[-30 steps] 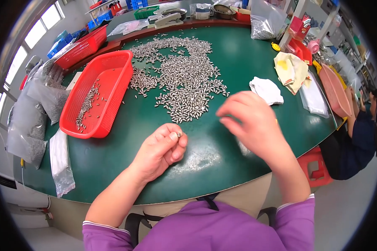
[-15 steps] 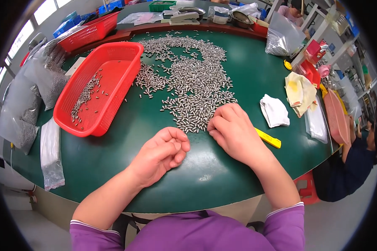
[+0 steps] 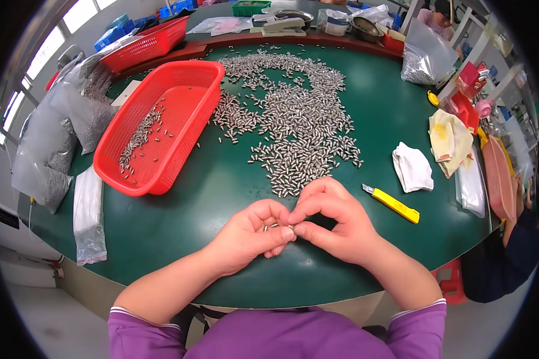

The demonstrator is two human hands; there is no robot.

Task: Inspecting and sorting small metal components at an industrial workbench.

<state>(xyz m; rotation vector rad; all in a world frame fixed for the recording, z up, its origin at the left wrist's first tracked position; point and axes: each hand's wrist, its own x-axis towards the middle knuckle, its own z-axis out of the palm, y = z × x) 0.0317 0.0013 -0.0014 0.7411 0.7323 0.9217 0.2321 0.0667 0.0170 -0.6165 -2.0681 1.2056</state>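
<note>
My left hand [image 3: 251, 233] is curled, with a few small silvery cylindrical metal parts [image 3: 271, 227] showing between its fingers and thumb. Against its fingertips, my right hand [image 3: 338, 224] closes thumb and forefinger in a pinch, where the glint of a metal part just shows; the fingers hide most of it. Both hands are above the near part of the green table [image 3: 179, 233]. Just beyond them spreads a large loose pile of the same small metal parts [image 3: 302, 119]. To its left, a red plastic basket [image 3: 191, 128] holds more of them.
A yellow utility knife [image 3: 395, 205], blade tip showing, lies right of my hands, near a white cloth [image 3: 412, 167] and cream gloves [image 3: 450, 140]. Filled plastic bags [image 3: 48, 149] and a stack of clear bags [image 3: 90, 209] line the left. A co-worker's arm [image 3: 509, 245] is at far right.
My right hand has left the pile's near edge and come back to meet my left hand, fingertips together. The left hand has shifted slightly. The view has turned a little, uncovering the knife.
</note>
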